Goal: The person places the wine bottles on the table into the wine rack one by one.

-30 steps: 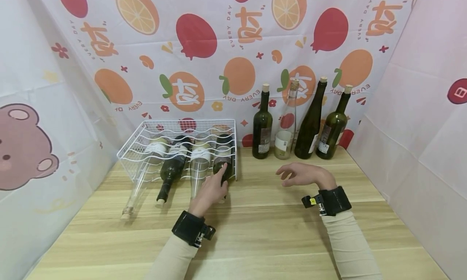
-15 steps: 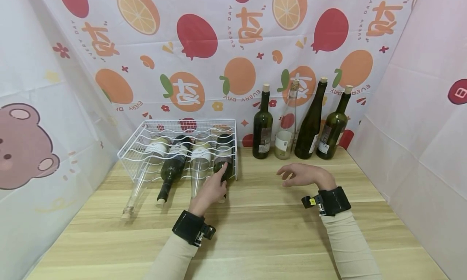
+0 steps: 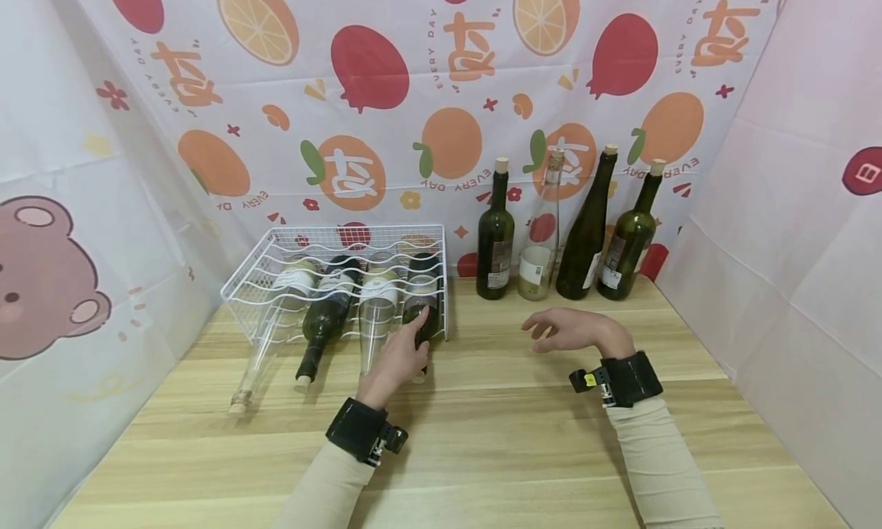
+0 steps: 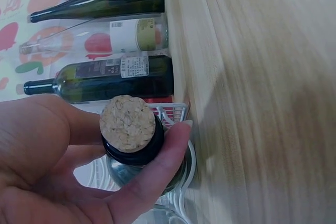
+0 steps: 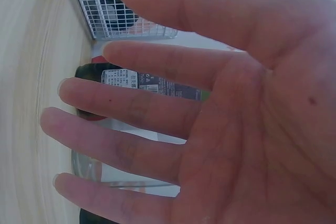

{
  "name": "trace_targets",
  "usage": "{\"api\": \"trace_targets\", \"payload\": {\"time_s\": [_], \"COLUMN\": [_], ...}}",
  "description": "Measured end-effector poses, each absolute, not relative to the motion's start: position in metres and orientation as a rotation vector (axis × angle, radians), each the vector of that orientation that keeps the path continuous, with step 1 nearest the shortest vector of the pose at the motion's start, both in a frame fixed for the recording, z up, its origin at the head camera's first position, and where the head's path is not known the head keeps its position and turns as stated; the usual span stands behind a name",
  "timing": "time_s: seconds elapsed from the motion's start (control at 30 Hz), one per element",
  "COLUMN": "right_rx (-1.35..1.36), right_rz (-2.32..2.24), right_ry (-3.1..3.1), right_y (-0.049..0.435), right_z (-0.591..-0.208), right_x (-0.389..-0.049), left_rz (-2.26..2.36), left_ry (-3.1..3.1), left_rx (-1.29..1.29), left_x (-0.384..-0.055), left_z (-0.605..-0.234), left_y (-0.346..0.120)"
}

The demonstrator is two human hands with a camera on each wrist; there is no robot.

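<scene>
A white wire rack holds bottles lying with their necks toward me. My left hand grips the neck of the rightmost one, a dark wine bottle. In the left wrist view its cork shows between my thumb and fingers. My right hand is held over the table at right, holding nothing. In the right wrist view its fingers are spread and fairly straight. Behind it stands a green wine bottle with a cork.
Left in the rack lie a clear bottle, a dark bottle and another clear bottle. Along the back curtain stand a clear bottle, a tall dark bottle and a green bottle, all corked.
</scene>
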State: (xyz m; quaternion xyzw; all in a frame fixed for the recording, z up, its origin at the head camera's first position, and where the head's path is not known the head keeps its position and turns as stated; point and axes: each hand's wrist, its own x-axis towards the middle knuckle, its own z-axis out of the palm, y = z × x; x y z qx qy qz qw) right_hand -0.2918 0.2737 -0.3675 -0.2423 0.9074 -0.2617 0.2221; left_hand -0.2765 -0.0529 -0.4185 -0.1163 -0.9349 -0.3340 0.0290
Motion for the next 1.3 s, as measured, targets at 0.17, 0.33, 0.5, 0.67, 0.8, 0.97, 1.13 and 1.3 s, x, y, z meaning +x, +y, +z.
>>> {"api": "trace_targets", "payload": {"time_s": [0.17, 0.33, 0.5, 0.67, 0.8, 0.97, 1.13, 1.3], "right_rx": [-0.677, -0.674, -0.666, -0.662, -0.655, -0.65, -0.664, -0.676], "right_rz": [-0.726, -0.729, -0.717, -0.718, -0.718, -0.72, -0.733, -0.737], "right_ry": [2.504, 2.503, 2.511, 2.514, 2.514, 2.517, 2.514, 2.511], "right_y": [0.2734, 0.2728, 0.2731, 0.2736, 0.2735, 0.2739, 0.2745, 0.2744], "right_z": [-0.366, -0.3651, -0.3649, -0.3662, -0.3672, -0.3665, -0.3661, -0.3646], "right_x": [-0.2917, -0.2918, -0.2911, -0.2912, -0.2912, -0.2903, -0.2897, -0.2899], "left_rz": [-1.026, -1.002, -0.944, -0.967, -1.009, -1.033, -1.054, -1.024], "left_ry": [-2.858, -2.842, -2.879, -2.915, -2.909, -2.867, -2.86, -2.841], "left_rx": [-0.359, -0.343, -0.318, -0.342, -0.379, -0.364, -0.327, -0.321], "left_x": [-0.2767, -0.276, -0.2757, -0.275, -0.2733, -0.2731, -0.2737, -0.2741], "left_z": [-0.4182, -0.4184, -0.4188, -0.4182, -0.4168, -0.4155, -0.4158, -0.4168], "left_y": [-0.0532, -0.052, -0.05, -0.0495, -0.0503, -0.0505, -0.0498, -0.0491]}}
